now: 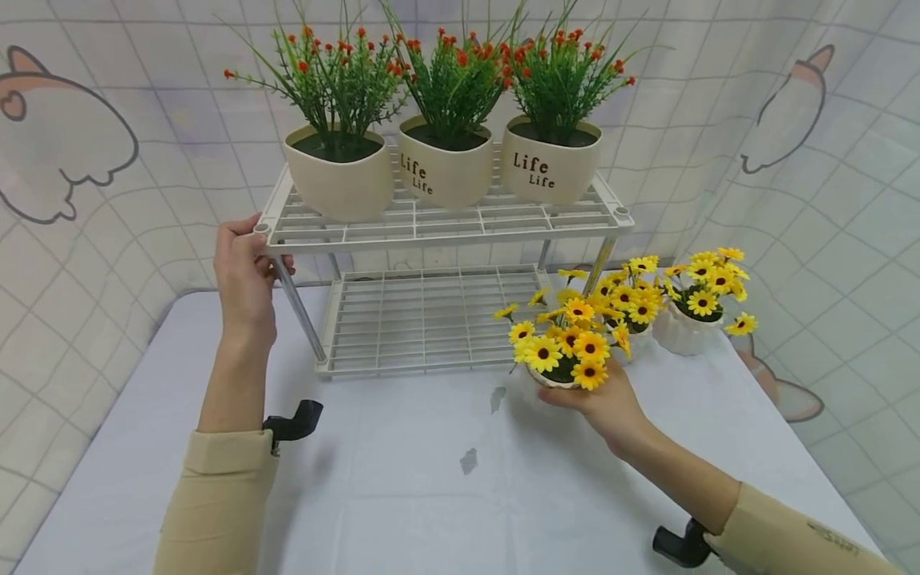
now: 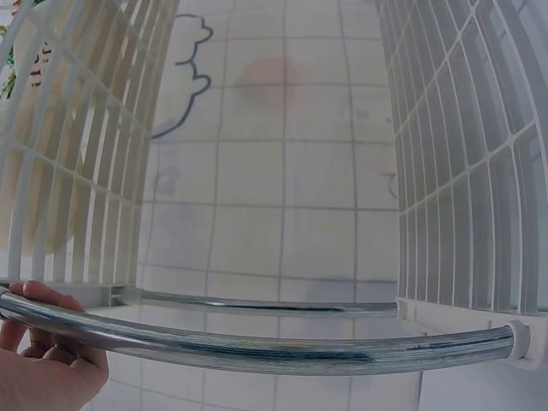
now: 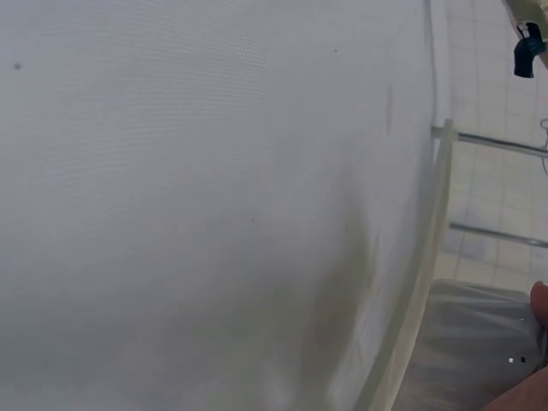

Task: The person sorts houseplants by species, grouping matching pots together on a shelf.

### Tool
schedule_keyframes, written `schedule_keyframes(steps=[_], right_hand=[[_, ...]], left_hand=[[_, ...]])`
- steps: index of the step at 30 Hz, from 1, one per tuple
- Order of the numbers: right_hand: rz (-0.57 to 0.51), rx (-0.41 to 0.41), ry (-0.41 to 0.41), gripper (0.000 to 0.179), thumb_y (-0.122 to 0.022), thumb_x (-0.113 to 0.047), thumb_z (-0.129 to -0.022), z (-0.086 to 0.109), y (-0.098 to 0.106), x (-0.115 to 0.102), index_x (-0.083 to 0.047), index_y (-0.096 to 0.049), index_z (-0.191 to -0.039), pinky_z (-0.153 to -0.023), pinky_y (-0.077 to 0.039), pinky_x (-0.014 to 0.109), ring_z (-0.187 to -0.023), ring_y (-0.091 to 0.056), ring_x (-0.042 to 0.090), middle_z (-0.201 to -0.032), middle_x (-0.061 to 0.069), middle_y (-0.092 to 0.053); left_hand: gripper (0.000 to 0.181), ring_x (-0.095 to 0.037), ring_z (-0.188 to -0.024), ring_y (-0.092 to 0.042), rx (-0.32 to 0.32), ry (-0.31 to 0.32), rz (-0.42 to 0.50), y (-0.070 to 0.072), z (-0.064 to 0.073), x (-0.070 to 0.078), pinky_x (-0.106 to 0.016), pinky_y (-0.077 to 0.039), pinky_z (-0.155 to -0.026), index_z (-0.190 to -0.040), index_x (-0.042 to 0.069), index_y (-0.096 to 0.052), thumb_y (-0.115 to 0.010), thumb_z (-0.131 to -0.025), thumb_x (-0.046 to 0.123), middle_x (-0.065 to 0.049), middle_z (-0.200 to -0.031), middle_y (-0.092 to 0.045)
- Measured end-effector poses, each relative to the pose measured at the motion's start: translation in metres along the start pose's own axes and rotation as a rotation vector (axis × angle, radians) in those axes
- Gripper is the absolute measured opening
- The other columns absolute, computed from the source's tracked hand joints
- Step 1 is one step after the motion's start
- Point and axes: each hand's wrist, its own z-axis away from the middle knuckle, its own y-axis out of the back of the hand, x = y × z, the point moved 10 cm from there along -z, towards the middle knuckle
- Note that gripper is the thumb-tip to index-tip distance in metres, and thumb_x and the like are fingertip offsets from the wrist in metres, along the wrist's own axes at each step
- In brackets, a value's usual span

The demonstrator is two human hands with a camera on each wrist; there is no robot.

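Observation:
My left hand (image 1: 243,279) grips the two-tier white rack (image 1: 417,231) at its upper left front corner. In the left wrist view, its fingers wrap the metal post (image 2: 282,353) just under the upper shelf. My right hand (image 1: 611,407) holds a small potted yellow flower plant (image 1: 568,347) by its white pot, in front of the rack's lower right corner. The blossoms hide most of that pot in the head view. In the right wrist view the pot (image 3: 471,342) shows in shade, with part of the hand at the right edge.
Three cream pots with red-flowered plants, left (image 1: 341,184), middle (image 1: 449,172) and right (image 1: 549,164), stand on the upper shelf. Two more yellow flower pots, one nearer (image 1: 632,343) and one farther right (image 1: 686,331), sit beside the rack on the white-covered table (image 1: 402,495).

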Motion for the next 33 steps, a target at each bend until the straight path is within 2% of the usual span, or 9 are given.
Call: schedule_keyframes(steps=[8,23,33], right_hand=[[-0.012,-0.003,0.000,0.086,-0.090,-0.009,-0.077,-0.013,-0.021,0.001,-0.011,-0.043,-0.150,-0.112,-0.038,0.050,-0.138,-0.046,0.026,-0.149,0.005,-0.050],[-0.007,0.037,-0.034,0.099,-0.091,-0.010,-0.076,-0.048,-0.045,0.004,-0.010,-0.033,-0.156,-0.119,-0.028,0.048,-0.147,-0.034,0.029,-0.158,0.008,-0.040],[-0.044,0.041,-0.060,0.102,-0.091,-0.009,-0.076,-0.063,-0.066,0.003,-0.007,-0.028,-0.156,-0.119,-0.027,0.047,-0.149,-0.030,0.031,-0.160,0.012,-0.035]], left_hand=[[0.030,-0.018,-0.074,-0.050,0.010,0.005,-0.001,0.002,0.001,-0.002,-0.027,-0.044,-0.073,-0.123,0.012,-0.054,-0.034,-0.101,0.019,-0.008,-0.108,-0.063],[0.029,-0.017,-0.072,-0.050,0.002,-0.011,0.005,-0.002,0.000,-0.001,-0.027,-0.044,-0.073,-0.122,0.012,-0.055,-0.036,-0.102,0.020,-0.009,-0.105,-0.063],[0.030,-0.017,-0.072,-0.049,0.015,-0.016,0.007,0.001,0.000,0.001,-0.027,-0.043,-0.071,-0.121,0.011,-0.054,-0.034,-0.100,0.018,-0.009,-0.104,-0.062]])
